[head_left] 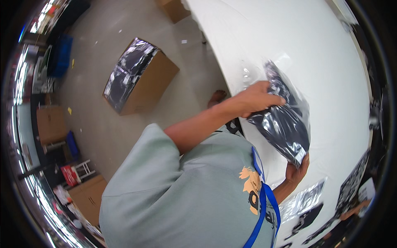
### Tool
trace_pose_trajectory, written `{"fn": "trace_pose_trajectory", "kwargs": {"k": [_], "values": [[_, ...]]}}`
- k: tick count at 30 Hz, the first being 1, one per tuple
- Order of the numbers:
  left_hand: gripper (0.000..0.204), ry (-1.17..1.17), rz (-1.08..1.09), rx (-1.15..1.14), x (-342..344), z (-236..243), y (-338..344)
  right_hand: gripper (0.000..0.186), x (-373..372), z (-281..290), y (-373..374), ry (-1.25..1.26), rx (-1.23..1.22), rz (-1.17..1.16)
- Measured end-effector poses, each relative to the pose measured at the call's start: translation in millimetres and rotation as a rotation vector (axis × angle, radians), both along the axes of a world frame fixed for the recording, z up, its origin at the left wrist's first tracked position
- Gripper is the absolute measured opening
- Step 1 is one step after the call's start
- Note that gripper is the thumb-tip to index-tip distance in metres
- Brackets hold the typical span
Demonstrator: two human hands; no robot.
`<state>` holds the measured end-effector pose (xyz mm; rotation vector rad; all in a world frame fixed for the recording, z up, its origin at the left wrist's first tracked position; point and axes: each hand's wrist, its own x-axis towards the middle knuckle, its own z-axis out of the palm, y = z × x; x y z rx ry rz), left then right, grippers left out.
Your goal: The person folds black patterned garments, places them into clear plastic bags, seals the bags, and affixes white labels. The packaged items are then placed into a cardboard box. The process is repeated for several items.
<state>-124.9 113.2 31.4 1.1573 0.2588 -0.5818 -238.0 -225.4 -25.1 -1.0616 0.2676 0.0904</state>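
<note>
A dark folded garment (283,126) in a clear plastic bag is held at a tilt over the near edge of the white table (331,74). My left hand (258,99) grips its upper side, thumb across the top and fingers partly hidden in the plastic. Around the lower right corner, by a small white label, closes my right hand (297,167); the bag covers some of its fingers. Loose clear plastic sticks out beyond my left hand.
An open cardboard box (155,84) with shiny bagged dark items stands on the floor at left. On the table lie a flat clear bag (308,200) and dark pieces (306,219), lower right. Another person's arm (355,209) reaches in at far right.
</note>
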Motion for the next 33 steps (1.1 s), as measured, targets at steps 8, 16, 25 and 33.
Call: {"fn": "trace_pose_trajectory", "kwargs": {"k": [8, 16, 25, 33], "values": [[0.031, -0.202, 0.951, -0.024, -58, 53, 164, 0.036, 95, 9, 141, -0.015, -0.121, 0.496], [0.029, -0.194, 1.424, 0.283, -90, 42, 321, 0.028, 103, 13, 178, 0.120, -0.250, 0.634], [0.028, -0.391, 1.519, 0.020, -156, 33, 503, 0.027, 113, -1, 231, 0.258, -0.335, 0.470], [0.034, -0.178, 1.592, -0.110, -250, -138, 613, 0.022, 113, -13, 381, 0.453, -0.513, 0.588]]}}
